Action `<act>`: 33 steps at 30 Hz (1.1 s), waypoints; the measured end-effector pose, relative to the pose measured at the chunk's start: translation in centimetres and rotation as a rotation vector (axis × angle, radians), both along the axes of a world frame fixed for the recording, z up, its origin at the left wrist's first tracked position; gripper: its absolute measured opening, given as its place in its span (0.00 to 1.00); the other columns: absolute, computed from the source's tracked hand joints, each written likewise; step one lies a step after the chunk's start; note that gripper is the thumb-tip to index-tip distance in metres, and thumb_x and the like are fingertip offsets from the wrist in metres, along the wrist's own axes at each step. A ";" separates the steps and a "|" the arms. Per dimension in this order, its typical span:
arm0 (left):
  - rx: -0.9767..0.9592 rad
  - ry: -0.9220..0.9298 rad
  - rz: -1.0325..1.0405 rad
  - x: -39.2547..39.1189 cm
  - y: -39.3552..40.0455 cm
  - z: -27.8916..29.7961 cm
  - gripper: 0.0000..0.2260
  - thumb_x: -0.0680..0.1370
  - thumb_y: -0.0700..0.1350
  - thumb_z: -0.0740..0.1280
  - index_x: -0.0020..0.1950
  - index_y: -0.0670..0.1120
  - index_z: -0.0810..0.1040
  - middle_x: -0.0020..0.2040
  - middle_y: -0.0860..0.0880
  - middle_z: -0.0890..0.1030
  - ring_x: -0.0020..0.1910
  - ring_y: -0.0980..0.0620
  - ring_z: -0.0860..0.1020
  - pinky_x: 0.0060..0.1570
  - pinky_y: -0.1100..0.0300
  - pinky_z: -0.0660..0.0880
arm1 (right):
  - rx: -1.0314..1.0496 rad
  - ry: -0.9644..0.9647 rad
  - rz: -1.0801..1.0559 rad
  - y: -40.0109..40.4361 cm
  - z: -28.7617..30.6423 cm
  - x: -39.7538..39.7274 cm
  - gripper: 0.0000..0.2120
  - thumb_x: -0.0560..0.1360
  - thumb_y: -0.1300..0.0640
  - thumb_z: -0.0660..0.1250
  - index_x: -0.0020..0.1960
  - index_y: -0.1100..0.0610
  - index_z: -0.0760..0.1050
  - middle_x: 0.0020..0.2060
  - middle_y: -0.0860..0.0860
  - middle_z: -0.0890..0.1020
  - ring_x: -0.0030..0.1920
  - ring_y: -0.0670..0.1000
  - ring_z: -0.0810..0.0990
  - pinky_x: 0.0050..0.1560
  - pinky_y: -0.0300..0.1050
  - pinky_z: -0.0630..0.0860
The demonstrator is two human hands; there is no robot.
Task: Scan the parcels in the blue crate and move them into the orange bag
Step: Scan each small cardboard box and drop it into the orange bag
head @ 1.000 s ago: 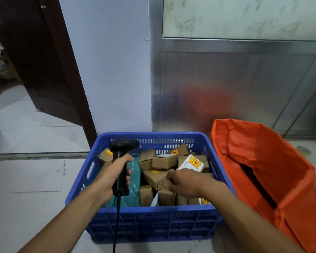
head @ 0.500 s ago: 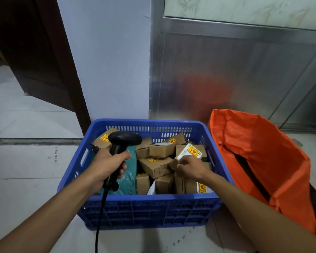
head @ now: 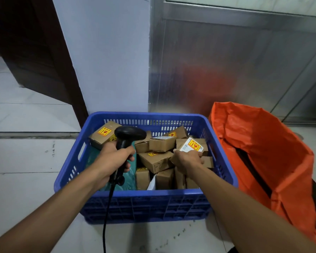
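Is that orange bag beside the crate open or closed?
Open. The crumpled orange plastic bag shows a long dark gap at its mouth, facing up beside the blue plastic crate. What lies inside cannot be told.

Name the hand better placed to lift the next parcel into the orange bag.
Right. The right hand already grips a labelled parcel nearest the orange bag; the left hand holds the scanner.

handwritten "1-2" on a cardboard box [head: 156,161], yellow stickers' print unreadable
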State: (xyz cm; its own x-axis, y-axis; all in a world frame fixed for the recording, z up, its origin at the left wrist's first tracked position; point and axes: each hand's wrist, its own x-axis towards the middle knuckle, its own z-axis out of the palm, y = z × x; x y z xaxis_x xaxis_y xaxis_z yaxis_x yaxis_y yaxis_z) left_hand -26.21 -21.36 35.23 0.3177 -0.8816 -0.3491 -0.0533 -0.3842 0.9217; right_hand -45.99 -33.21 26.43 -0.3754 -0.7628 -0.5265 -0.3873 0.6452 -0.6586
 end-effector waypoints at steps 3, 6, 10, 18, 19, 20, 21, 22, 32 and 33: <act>0.013 0.003 -0.007 -0.4 0.0 0.1 0.04 0.79 0.38 0.67 0.52 0.38 0.78 0.34 0.45 0.77 0.28 0.51 0.73 0.28 0.58 0.73 | 0.057 -0.019 -0.063 -0.3 -0.9 0.6 0.58 0.67 0.38 0.77 0.78 0.64 0.46 0.71 0.63 0.65 0.68 0.64 0.68 0.69 0.60 0.70; 0.014 0.014 -0.016 -0.8 0.0 0.4 0.04 0.80 0.38 0.67 0.53 0.38 0.78 0.33 0.46 0.76 0.28 0.51 0.72 0.29 0.59 0.72 | 0.079 -0.081 -0.121 -0.6 -1.5 0.8 0.59 0.66 0.37 0.77 0.78 0.66 0.46 0.70 0.62 0.65 0.67 0.62 0.69 0.69 0.58 0.71; 0.007 0.028 -0.031 -1.2 0.1 0.7 0.05 0.80 0.38 0.67 0.54 0.38 0.78 0.33 0.46 0.76 0.28 0.51 0.72 0.30 0.59 0.72 | 0.065 -0.120 -0.166 -0.6 -1.9 1.0 0.60 0.67 0.38 0.77 0.79 0.65 0.44 0.70 0.62 0.65 0.68 0.63 0.67 0.69 0.56 0.70; 0.025 0.013 -0.085 -1.6 0.3 0.7 0.01 0.80 0.38 0.67 0.49 0.41 0.78 0.31 0.48 0.76 0.27 0.53 0.72 0.29 0.60 0.73 | -0.086 -0.221 -0.229 -1.1 -2.5 0.1 0.50 0.66 0.45 0.80 0.74 0.62 0.54 0.64 0.61 0.70 0.62 0.61 0.73 0.63 0.56 0.75; 0.023 0.007 -0.091 -1.6 0.3 0.7 0.01 0.80 0.38 0.67 0.49 0.41 0.78 0.31 0.48 0.76 0.27 0.53 0.73 0.30 0.59 0.73 | -0.119 -0.214 -0.209 -1.1 -2.2 0.0 0.51 0.63 0.44 0.80 0.74 0.61 0.55 0.64 0.61 0.70 0.62 0.61 0.73 0.63 0.57 0.76; 0.021 0.002 -0.097 -1.7 0.3 0.7 0.01 0.79 0.38 0.67 0.48 0.41 0.78 0.31 0.48 0.76 0.27 0.53 0.73 0.30 0.59 0.73 | -0.157 -0.201 -0.179 -1.1 -1.9 -0.2 0.53 0.60 0.43 0.80 0.74 0.61 0.56 0.65 0.60 0.70 0.62 0.60 0.73 0.63 0.57 0.77; 0.019 -0.005 -0.105 -1.7 0.3 0.7 0.01 0.79 0.38 0.67 0.48 0.41 0.78 0.31 0.48 0.76 0.27 0.53 0.73 0.30 0.59 0.73 | -0.195 -0.182 -0.150 -1.0 -1.5 -0.4 0.56 0.57 0.42 0.80 0.74 0.61 0.57 0.65 0.59 0.70 0.62 0.60 0.74 0.61 0.57 0.78; 0.019 -0.013 -0.113 -1.8 0.3 0.7 0.02 0.79 0.38 0.67 0.48 0.41 0.78 0.31 0.48 0.76 0.27 0.53 0.73 0.30 0.59 0.73 | -0.245 -0.158 -0.117 -1.0 -1.0 -0.7 0.56 0.56 0.42 0.80 0.75 0.60 0.58 0.66 0.59 0.70 0.61 0.59 0.74 0.61 0.57 0.78; 0.034 -0.075 -0.209 -2.1 1.5 1.0 0.04 0.79 0.37 0.67 0.45 0.41 0.75 0.33 0.45 0.74 0.28 0.52 0.72 0.29 0.59 0.71 | -0.676 0.333 0.500 0.7 2.2 -3.4 0.48 0.62 0.52 0.81 0.74 0.56 0.58 0.65 0.55 0.66 0.66 0.56 0.65 0.63 0.49 0.66; 0.031 -0.090 -0.219 -2.1 1.6 1.0 0.04 0.79 0.37 0.68 0.44 0.41 0.75 0.33 0.45 0.74 0.28 0.52 0.72 0.29 0.59 0.71 | -0.689 0.355 0.529 0.9 2.4 -3.5 0.48 0.62 0.52 0.80 0.75 0.55 0.58 0.65 0.54 0.66 0.66 0.56 0.65 0.64 0.51 0.68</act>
